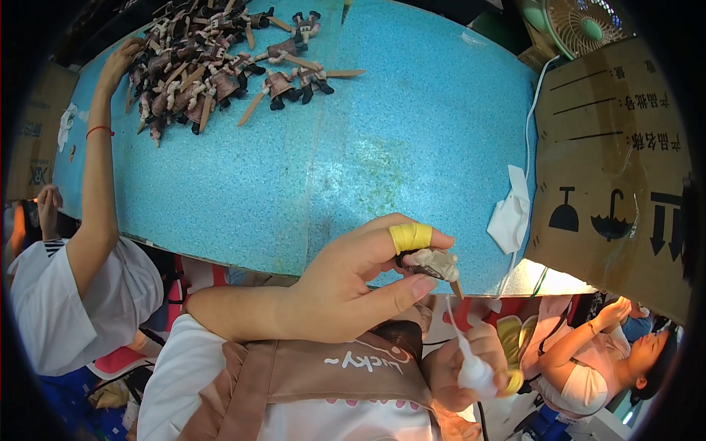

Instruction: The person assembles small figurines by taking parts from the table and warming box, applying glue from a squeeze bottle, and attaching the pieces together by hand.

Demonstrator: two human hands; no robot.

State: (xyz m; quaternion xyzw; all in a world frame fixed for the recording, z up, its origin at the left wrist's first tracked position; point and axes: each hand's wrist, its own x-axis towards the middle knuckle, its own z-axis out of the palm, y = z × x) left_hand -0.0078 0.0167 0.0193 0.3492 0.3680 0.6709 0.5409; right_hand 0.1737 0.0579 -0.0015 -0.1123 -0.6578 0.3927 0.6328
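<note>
A small painted figurine point(432, 263) with a pale front and dark parts is pinched between the thumb and taped forefinger of my left hand point(353, 283). Yellow tape wraps that forefinger, and a brown pointed end sticks out below the figurine. My right hand point(441, 371), lower and in front of my apron, grips a white squeeze bottle point(476, 373). The bottle's thin nozzle points up toward the figurine, apart from it. Some of the right hand is blurred, with yellow tape on a finger too.
A heap of similar figurines point(198, 70) with wooden sticks covers the far left of the blue table point(235, 176). A co-worker's hand point(126, 59) reaches into it. At right are a crumpled white tissue point(510, 213), a cable point(531, 132), a cardboard box point(603, 176) and a fan point(585, 28).
</note>
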